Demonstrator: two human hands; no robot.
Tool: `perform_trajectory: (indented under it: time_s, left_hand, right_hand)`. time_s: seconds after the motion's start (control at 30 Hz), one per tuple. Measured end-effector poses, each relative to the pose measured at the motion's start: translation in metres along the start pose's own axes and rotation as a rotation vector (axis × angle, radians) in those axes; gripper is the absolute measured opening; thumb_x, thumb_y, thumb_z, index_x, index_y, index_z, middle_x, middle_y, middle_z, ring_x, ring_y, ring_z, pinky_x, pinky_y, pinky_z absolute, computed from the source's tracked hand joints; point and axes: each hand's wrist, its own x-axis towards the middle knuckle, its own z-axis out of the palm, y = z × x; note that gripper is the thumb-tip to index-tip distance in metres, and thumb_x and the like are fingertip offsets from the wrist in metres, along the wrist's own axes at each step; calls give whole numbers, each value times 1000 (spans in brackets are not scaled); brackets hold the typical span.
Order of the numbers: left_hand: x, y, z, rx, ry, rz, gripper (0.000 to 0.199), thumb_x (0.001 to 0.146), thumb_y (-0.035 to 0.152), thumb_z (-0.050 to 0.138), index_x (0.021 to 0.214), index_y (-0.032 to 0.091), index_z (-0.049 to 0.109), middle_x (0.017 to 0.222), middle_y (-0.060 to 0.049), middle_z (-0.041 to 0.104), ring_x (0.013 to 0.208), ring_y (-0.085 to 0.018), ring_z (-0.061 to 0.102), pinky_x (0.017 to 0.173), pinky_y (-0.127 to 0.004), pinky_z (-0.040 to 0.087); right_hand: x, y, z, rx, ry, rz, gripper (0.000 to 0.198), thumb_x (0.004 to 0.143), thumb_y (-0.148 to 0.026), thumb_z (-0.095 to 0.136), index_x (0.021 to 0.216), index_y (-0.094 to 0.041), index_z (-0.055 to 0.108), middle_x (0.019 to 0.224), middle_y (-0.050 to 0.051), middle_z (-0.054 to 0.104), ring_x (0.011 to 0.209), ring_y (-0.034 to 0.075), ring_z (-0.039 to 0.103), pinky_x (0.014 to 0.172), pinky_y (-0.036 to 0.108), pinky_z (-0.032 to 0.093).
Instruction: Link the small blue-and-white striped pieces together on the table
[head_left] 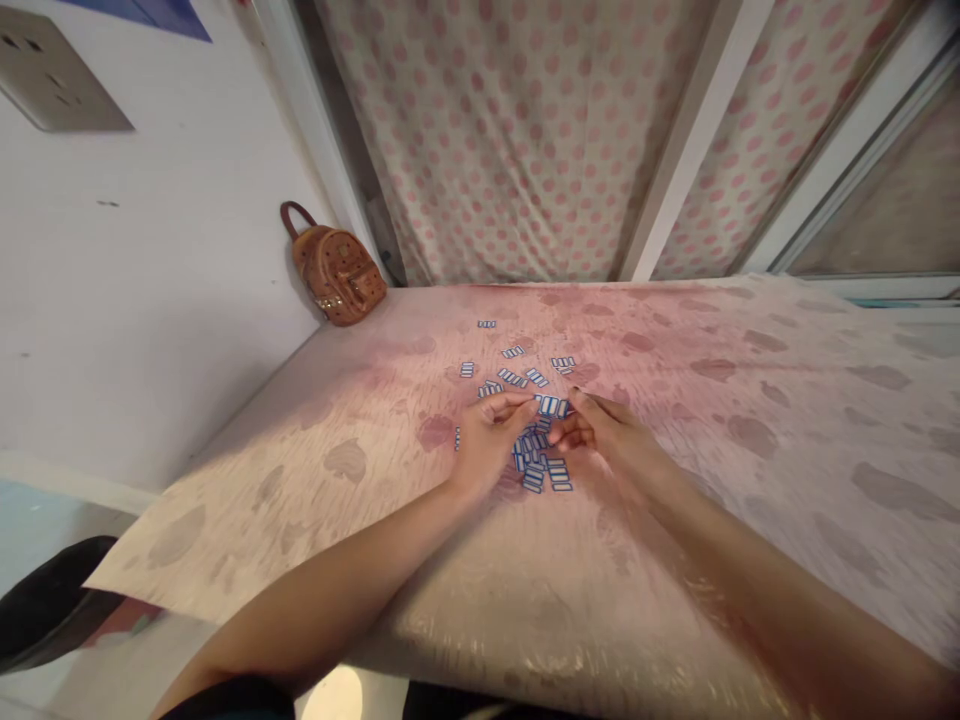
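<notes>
Between my two hands is a small strip of white, blue-edged labels (551, 406), raised a little above the table. My left hand (491, 430) pinches its left end between thumb and fingertips. At the other end, my right hand (596, 425) grips it with thumb and forefinger, the other fingers curled below. Under the hands lies a loose pile of similar strips (534, 470), partly overlapping and partly hidden. More such strips (514, 377) are scattered on the table beyond my fingers. Their print is too small to read.
A patterned pinkish cloth (697, 400) covers the table. A small brown backpack (341, 275) stands at the back left against the white wall (187, 250). Behind the table's far edge hangs a dotted curtain (510, 140), with a white frame post (690, 150) in front.
</notes>
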Motion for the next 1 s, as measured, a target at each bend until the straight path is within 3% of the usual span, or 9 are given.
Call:
perform_trajectory:
  time_s: [0.13, 0.33, 0.43, 0.6, 0.9, 1.0]
  left_hand:
    - [-2, 1, 1, 25, -23, 50, 19, 84, 35, 76, 89, 16, 77, 91, -6, 77, 82, -17, 70, 80, -30, 55]
    - [-2, 0, 1, 28, -21, 60, 17, 84, 33, 75, 89, 17, 77, 89, -5, 77, 81, -17, 70, 80, -30, 55]
    - [-1, 0, 1, 30, -12, 63, 18, 83, 34, 76, 88, 17, 77, 88, -5, 77, 80, -17, 70, 78, -30, 55]
    - [2, 2, -2, 35, -45, 46, 18, 83, 33, 76, 89, 17, 77, 87, -5, 76, 79, -17, 69, 76, -29, 54]
    - [10, 3, -8, 112, -40, 85, 12, 82, 27, 73, 81, 16, 75, 80, -4, 73, 70, -14, 64, 67, -25, 50]
    - [17, 3, -13, 124, 25, 94, 11, 80, 26, 73, 81, 16, 75, 80, -4, 73, 71, -14, 65, 67, -25, 49]
  right_hand:
    - [-2, 0, 2, 215, -15, 92, 52, 68, -66, 82, 80, -20, 62, 73, 7, 70, 64, 19, 63, 68, 32, 54]
    - [-1, 1, 2, 238, -30, 87, 51, 68, -64, 84, 81, -20, 62, 72, 7, 70, 64, 19, 64, 69, 32, 55]
    - [-1, 1, 1, 132, -25, 33, 48, 77, -65, 76, 81, -20, 60, 72, 7, 70, 61, 19, 64, 65, 33, 53]
    - [-1, 2, -3, -172, -66, -222, 34, 88, -51, 67, 78, -20, 59, 66, 1, 65, 55, 15, 59, 54, 27, 45]
    - [3, 5, -6, -271, -65, -251, 28, 93, -44, 57, 76, -21, 56, 66, 0, 63, 55, 16, 58, 55, 29, 45]
    - [4, 11, -7, -464, 7, -317, 17, 94, -31, 52, 82, -21, 58, 72, 1, 65, 65, 17, 61, 62, 30, 45]
